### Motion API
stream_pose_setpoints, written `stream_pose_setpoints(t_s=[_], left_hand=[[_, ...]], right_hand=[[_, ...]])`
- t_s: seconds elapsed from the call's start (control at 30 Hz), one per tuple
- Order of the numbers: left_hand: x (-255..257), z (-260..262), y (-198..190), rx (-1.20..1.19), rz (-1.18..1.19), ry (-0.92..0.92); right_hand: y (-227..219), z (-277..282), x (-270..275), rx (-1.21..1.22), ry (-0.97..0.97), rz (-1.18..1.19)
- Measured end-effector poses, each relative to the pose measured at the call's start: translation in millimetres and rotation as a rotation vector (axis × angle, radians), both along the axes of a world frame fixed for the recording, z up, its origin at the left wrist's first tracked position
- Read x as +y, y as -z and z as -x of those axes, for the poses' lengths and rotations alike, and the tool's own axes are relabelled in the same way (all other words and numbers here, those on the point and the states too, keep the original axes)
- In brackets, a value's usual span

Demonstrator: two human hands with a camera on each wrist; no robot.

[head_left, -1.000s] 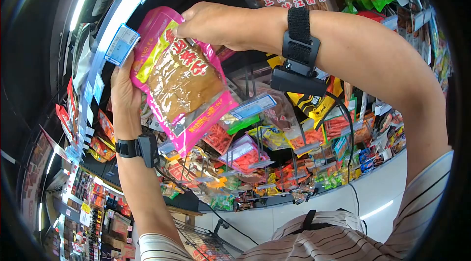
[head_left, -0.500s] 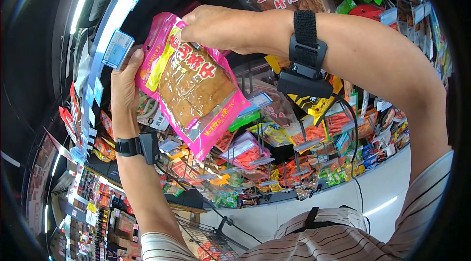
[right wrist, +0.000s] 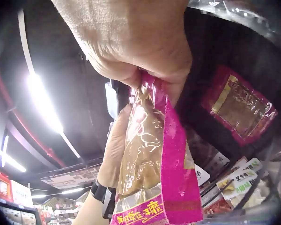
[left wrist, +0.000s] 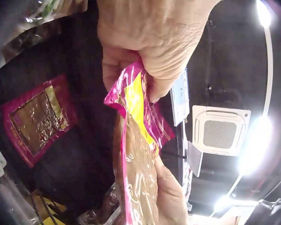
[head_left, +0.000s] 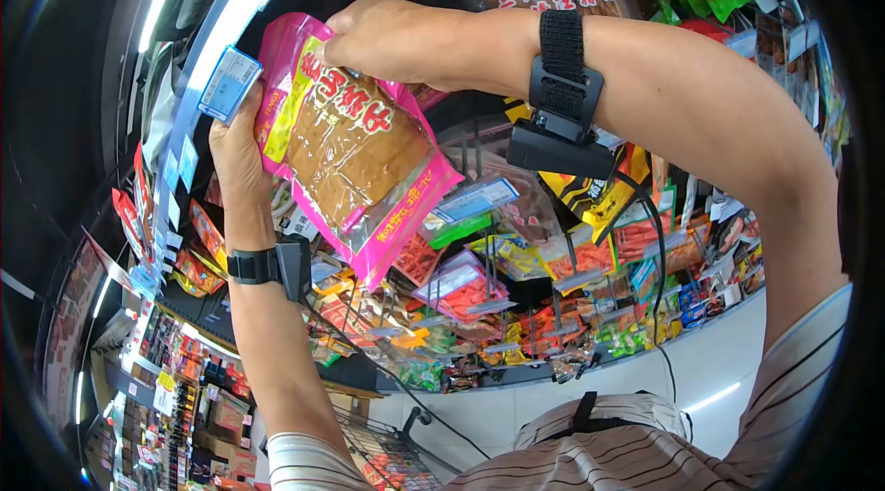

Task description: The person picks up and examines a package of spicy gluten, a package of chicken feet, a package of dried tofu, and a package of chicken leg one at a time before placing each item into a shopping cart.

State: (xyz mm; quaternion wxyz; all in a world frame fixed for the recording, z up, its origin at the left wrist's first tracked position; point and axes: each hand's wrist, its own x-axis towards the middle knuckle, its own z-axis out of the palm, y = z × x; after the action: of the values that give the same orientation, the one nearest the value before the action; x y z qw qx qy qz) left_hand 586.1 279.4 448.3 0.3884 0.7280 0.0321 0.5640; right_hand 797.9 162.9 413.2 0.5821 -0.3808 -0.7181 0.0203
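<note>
The curving display of hanging snack packets [head_left: 590, 256] fills most of the head view, with a wire cart [head_left: 392, 454] low down beyond the left forearm; the square ceiling unit [left wrist: 220, 130] turns up in the left wrist view, while a red pipe [right wrist: 30, 124] runs overhead in the right wrist view; both wrist views also catch a fainter pink-edged shape [left wrist: 37, 119] against the dark, and I can't tell whether it's another packet or a reflection; the pink packet [head_left: 355, 154] with brown contents hangs tilted between the 2 hands, in front of the display; the right hand [head_left: 396, 39] is nearly closed, pinching its upper edge, thumb against fingers; the left hand [head_left: 241, 154] grips the other side, its fingertips partly hidden from the head camera, though the left wrist view shows them pinching the edge; a small blue-edged price tag [head_left: 230, 83] overlaps those left fingers in the head view.
</note>
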Motion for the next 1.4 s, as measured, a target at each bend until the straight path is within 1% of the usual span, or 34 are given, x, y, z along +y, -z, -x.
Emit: stream_pose_setpoints(t_s=[0.07,0.17,0.27,0.37,0.47,0.57,0.63,0.67,0.8,0.9,0.93,0.97,1.03,1.07,1.17,1.2,1.23,1.27,1.33,1.37,1.4], left_hand=[[0.7,-2.0,-1.3,-0.014,0.000,0.002],[7.6,-2.6,-1.0,-0.049,0.003,0.031],[8.6,-2.8,1.9,-0.080,-0.034,0.024],[5.9,-5.9,2.1,-0.125,-0.031,0.013],[10.4,-5.7,1.2,-0.144,-0.031,0.017],[15.1,-6.3,-1.4,-0.151,-0.031,0.048],[20.4,-6.7,-4.4,-0.142,-0.002,0.079],[21.4,-6.1,-5.5,-0.138,0.011,0.093],[13.1,-7.2,-4.9,-0.067,0.114,0.093],[28.0,-12.2,-6.0,0.014,-0.010,-0.009],[34.8,-14.4,-6.9,0.026,-0.019,-0.044],[42.5,-13.6,-7.6,0.030,-0.003,-0.038],[44.5,-12.6,-10.6,0.033,0.027,-0.025],[42.7,-8.5,-5.7,0.049,0.094,-0.024],[22.1,9.5,10.0,0.317,0.237,0.027],[16.2,12.3,22.5,0.368,0.236,-0.024],[11.0,11.7,37.3,0.343,0.258,-0.034],[7.4,9.7,46.4,0.391,0.255,-0.045],[10.6,12.3,50.3,0.477,0.246,-0.059],[16.0,15.3,48.6,0.520,0.237,-0.060],[21.5,16.5,45.9,0.564,0.226,-0.058]], right_hand=[[-3.6,2.4,-2.0,0.118,-0.030,0.095],[-6.5,8.8,-14.7,0.189,-0.003,0.167],[-6.7,9.5,-15.1,0.170,-0.057,0.119],[-10.9,7.6,-11.0,0.091,0.049,0.051],[-16.8,5.3,-0.8,0.126,-0.031,0.056],[-14.0,-0.2,5.5,-0.029,0.017,-0.094],[-10.9,-3.6,4.8,-0.062,0.031,-0.152],[-10.5,-4.4,5.2,-0.060,0.027,-0.145],[-10.9,-7.6,12.1,-0.052,0.006,-0.056],[-12.3,-8.1,25.6,-0.022,0.020,0.025],[-14.1,-9.6,29.5,0.016,0.033,0.087],[-14.6,-10.8,32.9,0.053,0.046,0.150],[-14.2,-10.6,25.6,0.134,0.062,0.203],[-13.3,-10.1,21.8,0.174,0.069,0.229],[-10.6,-7.6,19.1,0.197,0.100,0.223],[-8.3,-12.2,25.7,0.103,0.116,0.193],[-7.7,-16.5,30.7,0.002,0.125,0.164],[-4.7,-19.9,35.2,0.010,0.088,0.180],[-3.7,-15.3,24.5,0.027,0.016,0.213],[-5.0,-8.9,17.6,0.162,0.022,0.330],[-4.9,-7.7,18.8,0.147,0.043,0.370]])
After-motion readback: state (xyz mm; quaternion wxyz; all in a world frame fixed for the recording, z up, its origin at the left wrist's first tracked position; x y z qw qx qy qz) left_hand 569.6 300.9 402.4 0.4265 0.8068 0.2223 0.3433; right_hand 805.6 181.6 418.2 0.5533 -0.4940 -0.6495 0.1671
